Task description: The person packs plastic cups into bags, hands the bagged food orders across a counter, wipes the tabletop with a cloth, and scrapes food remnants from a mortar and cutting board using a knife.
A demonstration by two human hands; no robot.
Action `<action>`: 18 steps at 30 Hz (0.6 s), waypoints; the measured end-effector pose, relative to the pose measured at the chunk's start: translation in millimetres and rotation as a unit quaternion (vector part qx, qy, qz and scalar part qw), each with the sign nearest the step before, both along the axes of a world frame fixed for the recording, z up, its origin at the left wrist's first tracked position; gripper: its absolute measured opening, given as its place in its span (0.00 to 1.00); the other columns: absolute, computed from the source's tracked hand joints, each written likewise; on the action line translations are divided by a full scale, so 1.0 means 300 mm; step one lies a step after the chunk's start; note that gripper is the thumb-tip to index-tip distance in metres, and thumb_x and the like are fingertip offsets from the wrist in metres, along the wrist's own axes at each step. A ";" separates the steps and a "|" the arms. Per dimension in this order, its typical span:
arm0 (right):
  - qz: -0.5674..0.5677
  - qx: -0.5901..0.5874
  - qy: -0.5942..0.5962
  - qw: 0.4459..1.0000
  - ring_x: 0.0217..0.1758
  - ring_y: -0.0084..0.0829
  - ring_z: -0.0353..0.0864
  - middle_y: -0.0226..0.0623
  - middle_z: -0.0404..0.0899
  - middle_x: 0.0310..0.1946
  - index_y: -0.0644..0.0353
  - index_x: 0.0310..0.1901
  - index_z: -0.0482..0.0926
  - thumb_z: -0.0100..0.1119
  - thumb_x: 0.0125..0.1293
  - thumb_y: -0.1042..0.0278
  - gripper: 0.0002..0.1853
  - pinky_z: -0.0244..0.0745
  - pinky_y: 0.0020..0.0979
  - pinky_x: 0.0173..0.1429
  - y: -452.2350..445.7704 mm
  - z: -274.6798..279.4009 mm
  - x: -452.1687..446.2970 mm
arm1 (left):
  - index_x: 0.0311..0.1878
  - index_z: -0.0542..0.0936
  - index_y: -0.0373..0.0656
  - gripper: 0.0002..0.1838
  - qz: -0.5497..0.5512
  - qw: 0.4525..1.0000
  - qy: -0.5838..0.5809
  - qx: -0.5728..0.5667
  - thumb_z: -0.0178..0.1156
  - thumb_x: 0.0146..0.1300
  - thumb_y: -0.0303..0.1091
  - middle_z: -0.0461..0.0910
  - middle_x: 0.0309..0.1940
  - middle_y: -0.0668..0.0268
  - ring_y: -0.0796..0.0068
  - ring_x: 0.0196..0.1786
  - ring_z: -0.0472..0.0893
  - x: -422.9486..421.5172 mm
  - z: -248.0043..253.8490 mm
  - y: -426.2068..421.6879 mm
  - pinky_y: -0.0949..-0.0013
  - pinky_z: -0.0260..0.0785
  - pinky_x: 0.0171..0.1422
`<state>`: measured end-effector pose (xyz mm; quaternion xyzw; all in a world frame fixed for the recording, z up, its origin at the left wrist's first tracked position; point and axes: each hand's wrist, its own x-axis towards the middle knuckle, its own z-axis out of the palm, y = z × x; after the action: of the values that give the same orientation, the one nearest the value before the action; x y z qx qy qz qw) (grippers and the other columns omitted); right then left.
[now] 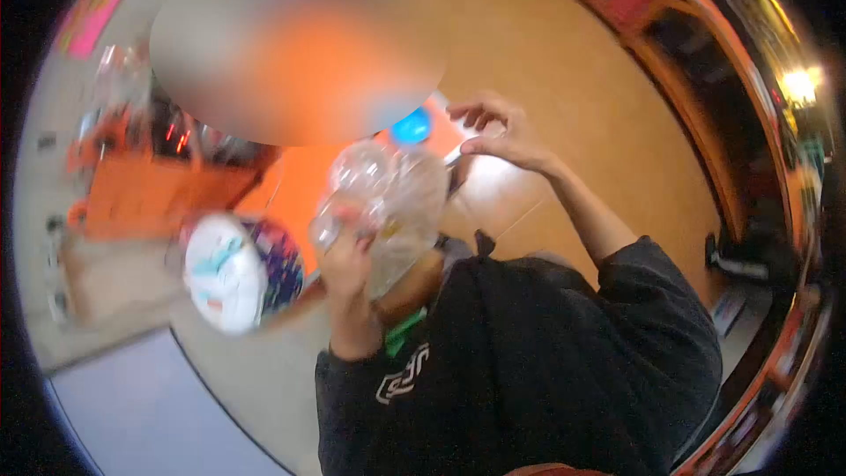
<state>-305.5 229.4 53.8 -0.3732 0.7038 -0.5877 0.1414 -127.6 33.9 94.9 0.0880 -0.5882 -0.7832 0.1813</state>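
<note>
My left hand (346, 266) is closed around part of a bunch of clear, see-through balloons (414, 198) in front of my chest. Blur hides exactly where the fingers grip. Beyond the bunch, to the right, my right hand (504, 130) is raised with fingers curved and apart. Near its thumb is a small white edge that I cannot identify. A shiny blue round object (410, 126) rests on an orange surface (298, 178) just behind the balloons.
A white rounded object with teal marks (225, 273) stands at left beside a dark patterned item (276, 256). An orange cabinet-like unit (159, 194) is farther left. Shelving (683, 26) curves along the right side. A smooth blurred oval covers the upper left.
</note>
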 end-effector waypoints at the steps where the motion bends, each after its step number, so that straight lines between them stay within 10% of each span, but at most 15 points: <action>1: -0.038 0.030 -0.033 0.998 0.35 0.22 0.73 0.32 0.75 0.37 0.59 0.45 0.75 0.65 0.47 0.60 0.23 0.69 0.25 0.38 0.130 -0.004 0.000 | 0.35 0.73 0.42 0.12 0.014 0.998 -0.035 -0.048 0.50 0.63 0.42 0.72 0.25 0.71 0.84 0.27 0.70 0.006 0.011 0.056 0.80 0.63 0.28; 10: -0.423 0.022 -0.059 0.904 0.33 0.22 0.76 0.32 0.78 0.28 0.61 0.34 0.78 0.62 0.52 0.63 0.11 0.72 0.26 0.38 1.447 -0.281 0.489 | 0.38 0.66 0.46 0.05 -0.089 0.995 -0.037 0.016 0.42 0.60 0.27 0.55 0.12 0.77 0.90 0.11 0.52 -0.149 -0.001 0.731 0.82 0.45 0.16; 18: -0.674 -0.065 -0.195 0.710 0.24 0.19 0.75 0.32 0.78 0.24 0.62 0.32 0.77 0.60 0.54 0.67 0.08 0.71 0.21 0.27 2.419 -0.381 0.766 | 0.30 0.64 0.48 0.08 -0.378 0.922 -0.086 0.027 0.46 0.52 0.21 0.58 0.15 0.75 0.87 0.13 0.56 -0.387 0.002 1.770 0.81 0.47 0.16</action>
<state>-75.8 955.2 -60.4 0.3148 0.6849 -0.6313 -0.1825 -243.8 564.8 95.4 -0.0691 -0.5697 -0.7986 -0.1817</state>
